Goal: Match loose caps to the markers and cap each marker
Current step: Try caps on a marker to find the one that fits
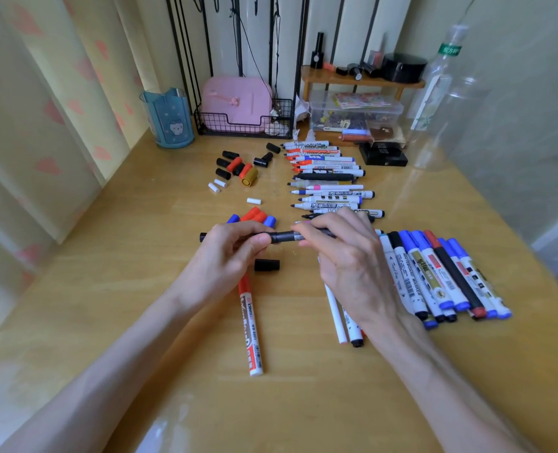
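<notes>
We find the black marker [284, 237] held level over the desk [303, 387] centre. The left hand [228, 250] has its fingers wrapped round one end, and the right hand [349, 259] pinches the barrel. Risk: a mismatched or skewed cap may seat loosely and later drop off.

black marker [284, 237] right end hidden under right hand [346, 256], red marker [249, 325] top under left hand [228, 253], bottle [434, 93] blurred
</notes>
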